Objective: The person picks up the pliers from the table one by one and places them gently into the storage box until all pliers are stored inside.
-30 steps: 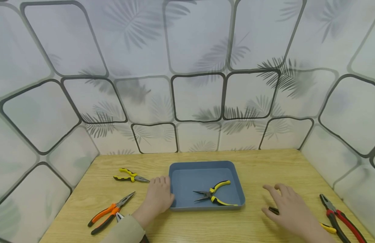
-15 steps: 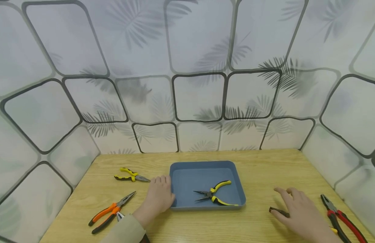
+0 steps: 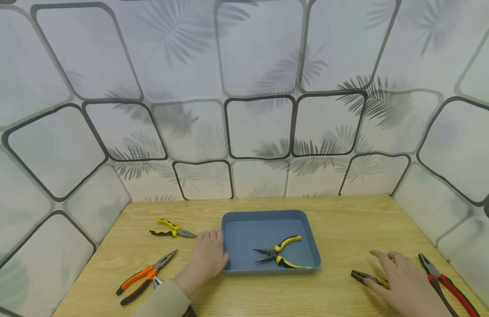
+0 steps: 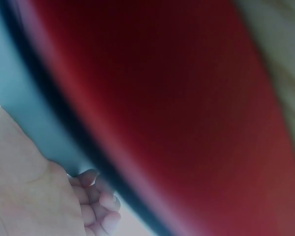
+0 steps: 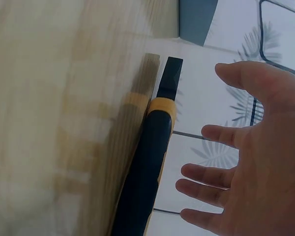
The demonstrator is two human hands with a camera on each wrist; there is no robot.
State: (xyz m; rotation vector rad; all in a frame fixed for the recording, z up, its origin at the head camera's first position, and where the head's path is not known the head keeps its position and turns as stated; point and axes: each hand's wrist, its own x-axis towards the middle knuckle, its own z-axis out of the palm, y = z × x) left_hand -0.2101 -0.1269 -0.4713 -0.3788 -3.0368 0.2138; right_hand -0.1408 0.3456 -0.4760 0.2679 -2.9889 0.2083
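Observation:
My left hand point(image 3: 207, 255) holds the left wall of a blue-grey tray point(image 3: 268, 215); in the left wrist view its fingers point(image 4: 91, 204) curl at the tray's edge. Inside the tray lie needle-nose pliers point(image 3: 273, 253) with yellow and black handles, jaws spread. My right hand point(image 3: 406, 281) hovers with spread fingers over combination pliers point(image 3: 363, 277) on the table at the right. In the right wrist view a gap shows between those fingers and the black and yellow handle point(image 5: 142, 172). Most of that handle is hidden by the hand in the head view.
Left of the tray lie yellow needle-nose pliers point(image 3: 173, 230) and orange-handled pliers point(image 3: 149, 275). Metal jaws point(image 3: 157, 281) of another tool show beside my sleeve. Red and black pliers point(image 3: 438, 277) lie far right. A blurred red shape point(image 4: 172, 123) fills much of the left wrist view.
My right hand has drawn rightward and a little toward me, uncovering the head of the pliers beneath it. The left hand and tray stay in place.

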